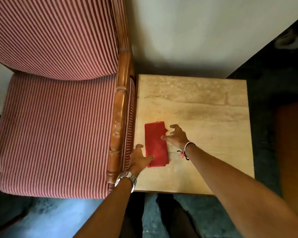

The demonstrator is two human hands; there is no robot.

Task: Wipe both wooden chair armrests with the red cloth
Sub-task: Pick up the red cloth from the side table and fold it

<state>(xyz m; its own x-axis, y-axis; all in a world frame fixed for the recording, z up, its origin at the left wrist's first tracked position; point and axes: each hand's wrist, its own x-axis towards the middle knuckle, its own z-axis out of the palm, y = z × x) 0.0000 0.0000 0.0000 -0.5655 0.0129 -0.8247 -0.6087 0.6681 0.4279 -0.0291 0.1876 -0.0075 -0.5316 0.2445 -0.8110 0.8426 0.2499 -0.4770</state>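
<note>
A folded red cloth (156,145) lies flat on the pale side table (205,107), near its left edge. My left hand (138,159) rests at the cloth's lower left corner, fingers spread, thumb touching the fabric. My right hand (176,135) hovers at the cloth's right edge with fingers curled apart and a fingertip on the cloth. Neither hand grips it. The chair's right wooden armrest (119,121) runs just left of the table. The other armrest is out of view.
The chair has a red-and-white striped seat (58,134) and backrest (50,35). A pale wall (196,31) stands behind the table. Dark floor (273,74) lies to the right; a blue-lit floor patch (58,215) lies in front of the chair.
</note>
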